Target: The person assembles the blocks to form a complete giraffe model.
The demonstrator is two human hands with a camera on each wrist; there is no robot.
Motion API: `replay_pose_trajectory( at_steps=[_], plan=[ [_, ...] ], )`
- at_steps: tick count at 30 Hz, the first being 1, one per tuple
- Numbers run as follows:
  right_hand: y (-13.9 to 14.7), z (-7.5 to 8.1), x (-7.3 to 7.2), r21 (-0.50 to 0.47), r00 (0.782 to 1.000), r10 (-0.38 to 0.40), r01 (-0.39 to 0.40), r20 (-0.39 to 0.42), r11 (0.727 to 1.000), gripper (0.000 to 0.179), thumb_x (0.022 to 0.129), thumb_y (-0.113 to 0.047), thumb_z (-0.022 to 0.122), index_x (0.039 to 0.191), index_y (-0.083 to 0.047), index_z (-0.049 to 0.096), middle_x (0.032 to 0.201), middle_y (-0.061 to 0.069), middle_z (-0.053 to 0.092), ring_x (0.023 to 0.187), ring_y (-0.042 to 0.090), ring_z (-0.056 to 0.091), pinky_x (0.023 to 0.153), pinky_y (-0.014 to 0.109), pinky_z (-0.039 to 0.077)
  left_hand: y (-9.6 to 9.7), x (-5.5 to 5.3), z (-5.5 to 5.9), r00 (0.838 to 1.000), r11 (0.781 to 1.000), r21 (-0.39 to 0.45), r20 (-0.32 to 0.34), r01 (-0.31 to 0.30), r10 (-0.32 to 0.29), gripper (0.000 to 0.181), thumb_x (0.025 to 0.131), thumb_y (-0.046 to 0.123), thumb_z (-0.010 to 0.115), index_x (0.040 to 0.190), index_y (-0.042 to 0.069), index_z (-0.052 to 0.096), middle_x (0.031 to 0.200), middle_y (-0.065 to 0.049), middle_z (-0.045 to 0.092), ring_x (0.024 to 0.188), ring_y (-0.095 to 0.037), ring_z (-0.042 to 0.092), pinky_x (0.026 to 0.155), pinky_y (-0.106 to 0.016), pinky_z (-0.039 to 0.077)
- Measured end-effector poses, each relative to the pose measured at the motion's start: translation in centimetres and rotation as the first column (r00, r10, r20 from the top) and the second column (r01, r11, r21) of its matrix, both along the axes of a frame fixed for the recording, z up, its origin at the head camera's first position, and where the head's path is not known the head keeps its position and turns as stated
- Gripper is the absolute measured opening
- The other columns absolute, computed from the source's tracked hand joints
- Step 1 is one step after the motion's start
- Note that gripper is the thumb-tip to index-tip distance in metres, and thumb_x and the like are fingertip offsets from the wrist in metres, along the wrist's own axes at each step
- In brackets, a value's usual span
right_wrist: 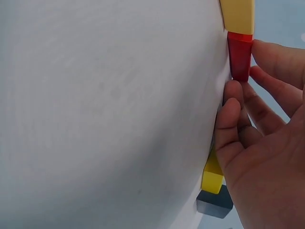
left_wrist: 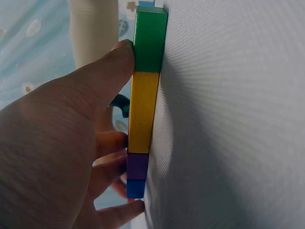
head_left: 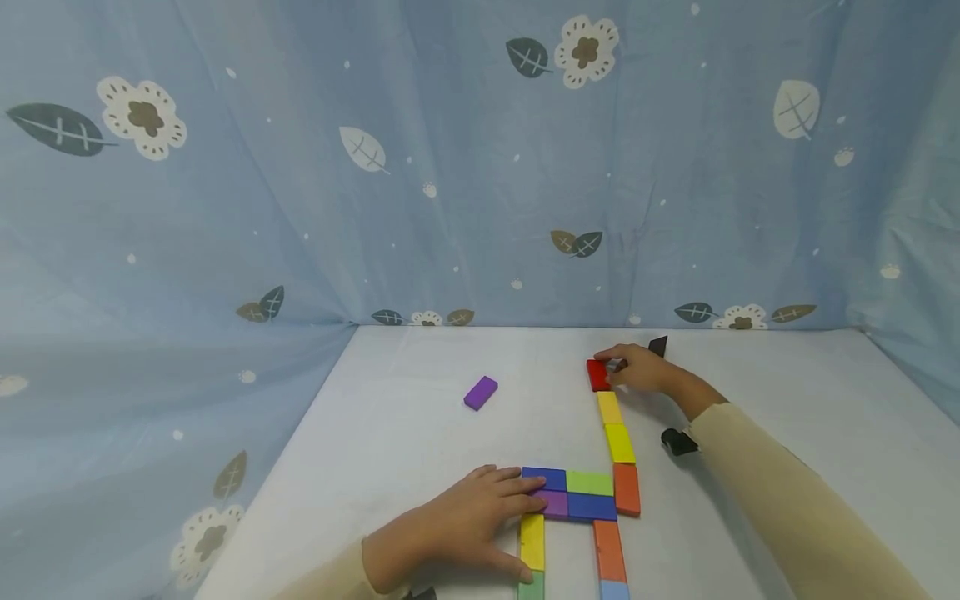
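Note:
My right hand (head_left: 641,369) reaches far out over the table and pinches a red block (head_left: 597,375) at the far end of a line of blocks. In the right wrist view, fingertips sit against the red block (right_wrist: 239,59), which meets a yellow block (right_wrist: 238,16). My left hand (head_left: 480,517) rests along the left side of the laid-out blocks with its fingers spread. Its fingertips lie over a blue block (head_left: 551,478) and a purple block (head_left: 555,503). The thumb touches near the joint of a yellow block (head_left: 532,537) and a green block (head_left: 532,587).
A separate purple block (head_left: 481,392) lies left of the line. Beyond my right hand is a black piece (head_left: 658,346); the right wrist view shows a dark block (right_wrist: 214,204) beside another yellow block (right_wrist: 212,179). A blue patterned curtain (head_left: 465,167) hangs behind the white table (head_left: 405,433).

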State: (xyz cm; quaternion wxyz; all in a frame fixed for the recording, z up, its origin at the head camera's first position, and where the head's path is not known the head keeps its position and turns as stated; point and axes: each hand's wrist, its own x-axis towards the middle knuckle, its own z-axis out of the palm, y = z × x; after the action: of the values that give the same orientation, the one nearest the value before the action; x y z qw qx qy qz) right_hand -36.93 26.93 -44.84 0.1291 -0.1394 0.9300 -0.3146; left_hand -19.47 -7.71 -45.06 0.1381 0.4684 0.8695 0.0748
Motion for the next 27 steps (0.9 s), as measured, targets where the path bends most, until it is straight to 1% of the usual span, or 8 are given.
replay_pose_trajectory(
  at_steps=[8,14,24,27],
  plan=[
    [0.49,-0.26,0.19,0.004,1.000,-0.015,0.015,-0.006,1.000,0.052,0.088,-0.012,0.065,0.138,-0.005,0.054,0.135,0.019,0.051,0.112,0.034,0.050,0.093,0.049,0.048,0.09,-0.03,0.10,1.000,1.000,0.004,0.014,-0.007,0.007,0.084,0.076,0.085,0.040,0.148,0.041,0.036,0.156,0.020,0.021,0.143,-0.017,0.024,0.111,-0.053,0.025],
    [0.56,-0.21,0.34,0.005,1.000,-0.020,0.020,-0.007,1.000,0.052,0.087,-0.011,0.064,0.137,-0.005,0.054,0.135,0.020,0.051,0.113,0.034,0.050,0.094,0.051,0.047,0.10,-0.01,0.14,1.000,1.000,0.003,0.022,-0.014,0.014,0.083,0.076,0.085,0.041,0.148,0.042,0.036,0.156,0.021,0.021,0.143,-0.017,0.024,0.111,-0.054,0.025],
    [0.59,-0.31,0.61,-0.017,1.000,-0.009,0.009,-0.026,1.000,0.050,0.088,-0.009,0.063,0.137,-0.003,0.055,0.133,0.020,0.052,0.109,0.033,0.050,0.095,0.052,0.046,0.08,0.00,0.11,1.000,1.000,0.010,-0.001,0.004,-0.004,0.083,0.078,0.084,0.040,0.148,0.040,0.037,0.157,0.019,0.021,0.143,-0.018,0.024,0.111,-0.053,0.025],
    [0.58,-0.38,0.64,-0.028,1.000,-0.018,0.018,-0.020,0.999,0.050,0.087,-0.009,0.064,0.136,-0.004,0.055,0.133,0.019,0.053,0.110,0.033,0.050,0.095,0.051,0.046,0.08,0.00,0.10,1.000,1.000,0.011,0.001,0.002,-0.002,0.084,0.077,0.084,0.041,0.148,0.040,0.037,0.156,0.019,0.021,0.143,-0.017,0.024,0.111,-0.053,0.025]
  ],
)
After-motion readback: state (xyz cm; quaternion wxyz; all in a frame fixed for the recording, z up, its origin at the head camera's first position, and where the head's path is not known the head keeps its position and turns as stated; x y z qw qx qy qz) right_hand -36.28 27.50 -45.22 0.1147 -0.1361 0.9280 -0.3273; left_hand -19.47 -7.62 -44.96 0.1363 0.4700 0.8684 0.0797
